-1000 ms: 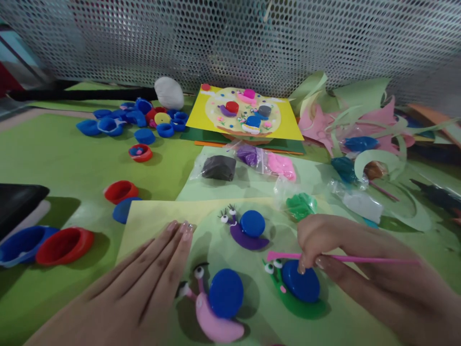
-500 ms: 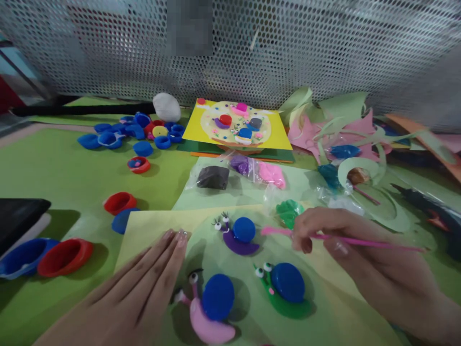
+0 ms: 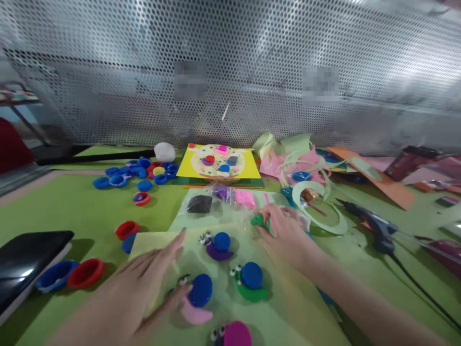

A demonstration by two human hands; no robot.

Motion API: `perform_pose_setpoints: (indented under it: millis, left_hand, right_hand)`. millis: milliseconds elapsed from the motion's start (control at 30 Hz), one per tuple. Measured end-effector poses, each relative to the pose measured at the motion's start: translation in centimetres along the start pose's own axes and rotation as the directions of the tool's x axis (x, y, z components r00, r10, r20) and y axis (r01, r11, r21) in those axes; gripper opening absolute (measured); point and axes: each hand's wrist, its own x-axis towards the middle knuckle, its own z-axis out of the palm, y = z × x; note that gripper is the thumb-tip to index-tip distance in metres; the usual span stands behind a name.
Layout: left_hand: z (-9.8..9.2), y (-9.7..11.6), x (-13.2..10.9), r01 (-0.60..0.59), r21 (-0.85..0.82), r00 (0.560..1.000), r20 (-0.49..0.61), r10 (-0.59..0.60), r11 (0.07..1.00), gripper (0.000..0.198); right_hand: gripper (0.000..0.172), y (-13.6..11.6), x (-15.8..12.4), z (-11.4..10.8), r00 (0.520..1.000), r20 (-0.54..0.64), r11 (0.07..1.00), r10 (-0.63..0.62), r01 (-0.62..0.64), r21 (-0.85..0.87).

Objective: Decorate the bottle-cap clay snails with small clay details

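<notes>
My left hand (image 3: 144,278) rests at the left of a pale yellow and green sheet (image 3: 288,307), fingers stretched out. Its thumb covers part of a pink clay snail (image 3: 196,311) with a blue bottle-cap shell. My right hand (image 3: 286,230) is past the sheet's far edge, its fingertips pinched at a lump of green clay (image 3: 258,220). A thin pink modelling tool (image 3: 267,198) stays between those fingers, most of it hidden. Also on the sheet are a purple snail (image 3: 219,252), a green snail (image 3: 252,288) and a magenta-shelled one (image 3: 237,334), cut off below.
Bagged black clay (image 3: 200,204) and pink clay (image 3: 245,197) lie beyond the sheet. A yellow snail picture (image 3: 252,168) stands behind. Caps (image 3: 139,170) and a black device (image 3: 29,259) are at left. At right are paper scraps (image 3: 277,161) and a glue gun (image 3: 374,226).
My right hand has moved forward to the green clay, carrying the pink tool, which now points up. My left thumb has spread over the pink snail. The view has tilted up and shifted right.
</notes>
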Motion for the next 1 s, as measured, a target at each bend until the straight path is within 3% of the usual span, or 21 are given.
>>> perform_pose_setpoints:
  millis: [100, 200, 267, 533, 733, 833, 1000]
  left_hand:
    - [-1.8, 1.4, 1.1, 0.01, -0.104, 0.984, -0.175, -0.028, 0.995, 0.049]
    - [-2.6, 2.6, 1.4, -0.157, -0.116, 0.927, -0.361, 0.106, 0.981, 0.028]
    - [-2.7, 3.3, 1.5, -0.231, -0.135, 0.893, -0.424, 0.155, 0.964, 0.02]
    - [-3.1, 5.5, 1.8, -0.209, -0.241, 0.895, -0.438, 0.085, 0.948, 0.015]
    - [-4.2, 7.1, 2.5, -0.157, -0.219, 0.839, -0.544, 0.014, 0.963, 0.012]
    - [-4.7, 7.4, 2.2, -0.137, -0.253, 0.84, -0.542, -0.023, 0.958, 0.012]
    - [-4.5, 7.0, 2.4, -0.147, -0.147, 0.84, -0.541, 0.045, 0.978, 0.01]
  right_hand:
    - [0.019, -1.3, -0.2, -0.9, 0.995, -0.023, 0.994, -0.096, 0.098, 0.057]
    - [0.018, -3.0, -1.0, -2.2, 0.976, -0.066, 0.966, -0.207, 0.215, 0.144]
    - [0.019, -4.1, -1.6, -2.9, 0.956, -0.108, 0.934, -0.273, 0.291, 0.208]
    - [0.024, -5.4, -2.7, -3.5, 0.878, -0.23, 0.806, -0.42, 0.477, 0.351]
    - [0.023, -5.8, -3.1, -3.7, 0.907, -0.253, 0.78, -0.336, 0.418, 0.465]
    - [0.022, -5.8, -3.2, -3.8, 0.911, -0.258, 0.768, -0.321, 0.41, 0.492]
    - [0.024, -5.6, -3.2, -3.8, 0.92, -0.243, 0.771, -0.306, 0.39, 0.503]
